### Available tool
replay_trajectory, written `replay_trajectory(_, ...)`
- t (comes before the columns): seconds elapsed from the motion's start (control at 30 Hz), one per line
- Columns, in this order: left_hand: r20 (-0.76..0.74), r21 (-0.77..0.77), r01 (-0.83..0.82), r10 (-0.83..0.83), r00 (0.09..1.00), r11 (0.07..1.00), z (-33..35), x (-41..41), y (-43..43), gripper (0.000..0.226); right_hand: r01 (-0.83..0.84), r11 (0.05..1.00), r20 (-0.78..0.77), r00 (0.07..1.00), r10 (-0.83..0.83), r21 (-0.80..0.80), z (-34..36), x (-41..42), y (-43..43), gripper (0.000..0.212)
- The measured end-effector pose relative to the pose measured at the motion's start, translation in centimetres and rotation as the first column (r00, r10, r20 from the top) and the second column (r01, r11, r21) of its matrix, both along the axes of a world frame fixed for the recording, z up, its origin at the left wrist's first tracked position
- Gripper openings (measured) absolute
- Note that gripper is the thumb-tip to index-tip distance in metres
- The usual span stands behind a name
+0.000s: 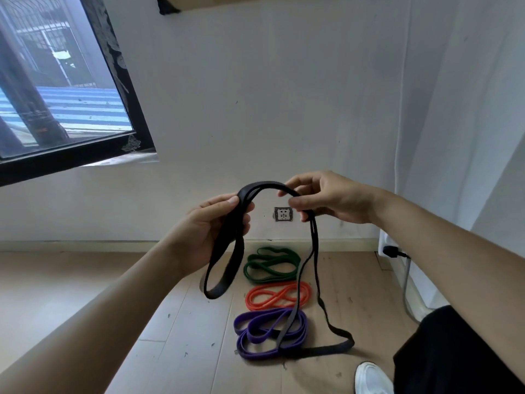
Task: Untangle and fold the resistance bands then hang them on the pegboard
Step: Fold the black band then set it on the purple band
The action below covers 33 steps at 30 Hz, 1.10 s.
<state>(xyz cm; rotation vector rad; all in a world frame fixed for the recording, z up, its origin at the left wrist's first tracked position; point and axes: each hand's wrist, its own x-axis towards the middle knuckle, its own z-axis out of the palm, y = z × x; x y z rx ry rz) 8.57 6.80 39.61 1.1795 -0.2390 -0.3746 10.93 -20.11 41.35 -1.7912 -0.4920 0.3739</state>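
Note:
I hold a black resistance band (314, 251) up in front of the wall. My left hand (204, 234) grips one folded end, from which a short loop hangs down. My right hand (326, 199) pinches the band's arch a little to the right, and two long strands drop from it to the floor. On the wooden floor below lie three coiled bands in a row: green (271, 264) nearest the wall, orange (278, 295) in the middle, purple (270, 334) closest to me. The black band's low end lies over the purple one.
A wall socket (283, 214) sits low on the white wall behind the band. A dark-framed window (71, 81) is at upper left. A charger plug and cable (395, 253) are at right. My white shoe (372, 378) and dark trouser leg are at lower right.

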Motion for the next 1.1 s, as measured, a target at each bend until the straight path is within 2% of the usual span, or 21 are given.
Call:
replay_trajectory(0.1, -0.025, 0.018, 0.034, -0.034, 0.999, 0.999, -0.1, -0.1, -0.3, 0.019, -0.038, 0.999, 0.068, 0.997, 0.036, 0.031, 0.1, -0.4, 1.5, 0.039)
replay_trajectory(0.2, -0.030, 0.043, 0.040, -0.039, 0.999, 0.998, -0.1, -0.1, -0.4, 0.018, -0.002, 0.995, 0.144, 0.990, -0.012, 0.097, 0.2, -0.5, 2.1, 0.034)
replay_trajectory(0.43, 0.073, 0.177, 0.037, -0.050, 0.996, 0.984, -0.4, -0.1, -0.3, 0.021, 0.055, 0.980, 0.098, 0.992, -0.074, 0.192, 0.2, -0.2, 2.5, 0.022)
replay_trajectory(0.53, 0.101, 0.291, 0.105, -0.140, 0.985, 0.951, -0.7, -0.2, 0.1, 0.036, 0.093, 0.961, 0.096, 0.988, -0.122, 0.262, 0.5, -0.2, 2.7, 0.019)
replay_trajectory(0.6, 0.107, 0.340, 0.129, -0.175, 0.979, 0.932, -0.9, -0.1, 0.3, 0.039, 0.123, 0.947, 0.113, 0.980, -0.163, 0.298, 0.6, -0.2, 2.7, 0.017)
replay_trajectory(0.73, 0.134, 0.411, 0.097, -0.166, 0.977, 0.906, -1.6, 0.6, 0.7, 0.033, 0.168, 0.927, 0.114, 0.970, -0.217, 0.335, 0.7, -0.2, 2.7, 0.012)
replay_trajectory(0.87, 0.157, 0.583, 0.064, -0.190, 0.969, 0.810, -2.7, 1.0, 2.0, 0.023, 0.215, 0.904, 0.102, 0.958, -0.270, 0.370, 1.0, 0.1, 1.9, 0.013)
replay_trajectory(1.0, 0.145, 0.573, 0.034, -0.142, 0.979, 0.819, -3.1, 1.3, 2.7, 0.034, 0.256, 0.897, 0.108, 0.943, -0.313, 0.361, 0.8, 0.3, 1.1, 0.019)
replay_trajectory(1.1, 0.142, 0.535, 0.009, -0.100, 0.985, 0.845, -3.3, 1.5, 2.9, 0.027, 0.281, 0.892, 0.113, 0.934, -0.339, 0.354, 0.5, 0.6, 1.0, 0.024)
